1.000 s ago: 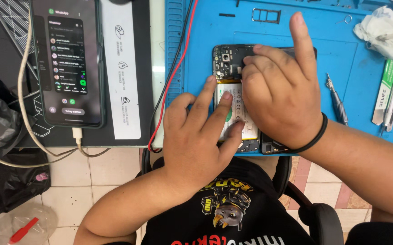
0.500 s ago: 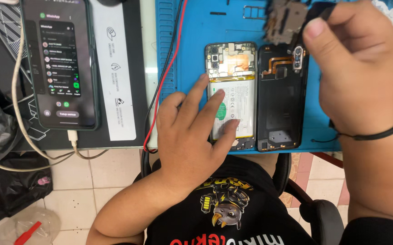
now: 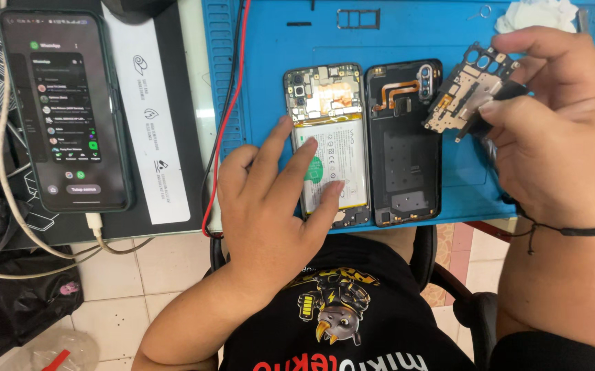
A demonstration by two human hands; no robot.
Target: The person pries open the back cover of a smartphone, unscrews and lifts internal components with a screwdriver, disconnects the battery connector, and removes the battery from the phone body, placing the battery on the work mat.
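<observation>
An opened phone body with its white battery and circuit board exposed lies on the blue work mat. My left hand rests on it, fingers spread over the battery. Beside it on the right lies the black back cover, inner side up, with an orange flex cable near its top. My right hand is raised over the mat's right part and pinches a small black shield plate with several holes.
A second phone with its screen lit lies at the left on a dark pad, a white cable plugged in. A red wire runs along the mat's left edge. A SIM tray and white tissue lie at the back.
My right hand lifted off the phone, the back cover came off and now lies beside the body. The hand came down holding the black plate. My left hand stayed on the battery.
</observation>
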